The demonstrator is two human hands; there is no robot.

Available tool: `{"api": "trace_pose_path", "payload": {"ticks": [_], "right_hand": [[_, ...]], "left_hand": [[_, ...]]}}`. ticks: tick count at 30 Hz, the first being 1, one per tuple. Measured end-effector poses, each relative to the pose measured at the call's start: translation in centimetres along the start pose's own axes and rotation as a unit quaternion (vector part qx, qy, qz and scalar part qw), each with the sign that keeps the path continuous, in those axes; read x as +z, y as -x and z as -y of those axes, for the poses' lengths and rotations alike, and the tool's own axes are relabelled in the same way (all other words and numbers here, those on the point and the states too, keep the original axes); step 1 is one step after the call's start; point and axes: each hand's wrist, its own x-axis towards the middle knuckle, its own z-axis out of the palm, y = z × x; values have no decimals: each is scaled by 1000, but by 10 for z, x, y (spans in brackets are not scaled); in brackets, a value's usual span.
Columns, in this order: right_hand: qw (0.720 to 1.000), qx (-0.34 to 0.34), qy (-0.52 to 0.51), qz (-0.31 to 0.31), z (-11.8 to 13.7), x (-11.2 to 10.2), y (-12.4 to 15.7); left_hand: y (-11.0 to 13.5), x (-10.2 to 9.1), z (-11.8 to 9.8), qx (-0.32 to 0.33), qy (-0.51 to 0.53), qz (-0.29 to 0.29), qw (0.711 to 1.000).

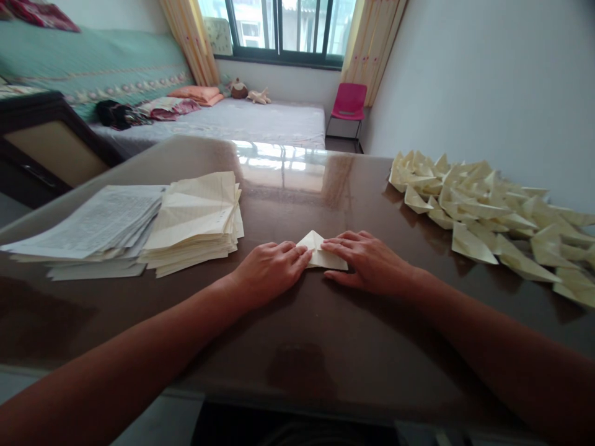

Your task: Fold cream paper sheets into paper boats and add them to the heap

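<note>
A small cream sheet folded into a triangle (318, 250) lies on the glossy brown table (288, 334) in front of me. My left hand (271, 269) rests palm down on its left side, fingers stretched flat onto the paper. My right hand (365, 259) lies flat on its right side, fingers extended and pressing the paper down. Part of the paper is hidden under both hands.
A stack of printed sheets (95, 229) and a stack of folded cream paper (198, 223) sit at the left. Many folded paper shapes (493, 210) are heaped at the right by the wall. Beyond the table are a bed (242, 121), a pink chair (348, 102) and a window.
</note>
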Motion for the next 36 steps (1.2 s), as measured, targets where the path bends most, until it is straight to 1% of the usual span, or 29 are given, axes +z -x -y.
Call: {"api": "trace_pose_path", "payload": {"ticks": [5, 9, 12, 15, 18, 21, 24, 27, 29, 30, 31, 33, 35, 36], "right_hand": [[998, 6, 45, -43, 12, 8, -3], [996, -10, 81, -26, 15, 11, -4], [997, -26, 75, -14, 11, 11, -2], [999, -31, 37, -19, 3, 10, 0], [998, -21, -45, -29, -7, 9, 1], [989, -4, -139, -42, -16, 10, 0], [978, 17, -205, -44, -23, 12, -1], [968, 55, -242, -39, -28, 14, -1], [960, 92, -262, -41, -31, 14, -1], [956, 99, -272, -39, -32, 13, -1], [955, 92, -280, -34, -32, 12, 0], [958, 46, -284, -13, -33, 10, 0], [963, 1, -270, 8, -33, 7, 1], [965, -6, -260, 16, -32, 5, 1]], "left_hand": [[-1, -2, -3, 17, -17, -6, 1000], [-1, -1, -5, 11, -1, 8, 1000], [-2, 1, -5, -22, 33, 23, 999], [-2, -1, -2, -62, 77, 36, 994], [-1, -2, 5, -106, 143, 53, 983], [0, 1, 13, -134, 223, 58, 964], [-1, 7, 20, -159, 280, 62, 945], [-4, 11, 22, -194, 302, 72, 931], [-5, 10, 22, -212, 303, 78, 926], [-6, 10, 22, -216, 304, 80, 925], [-5, 9, 21, -216, 304, 80, 924], [-4, 7, 20, -207, 304, 79, 926], [-2, 6, 19, -192, 304, 75, 930], [-1, 5, 19, -185, 303, 73, 932]]}}
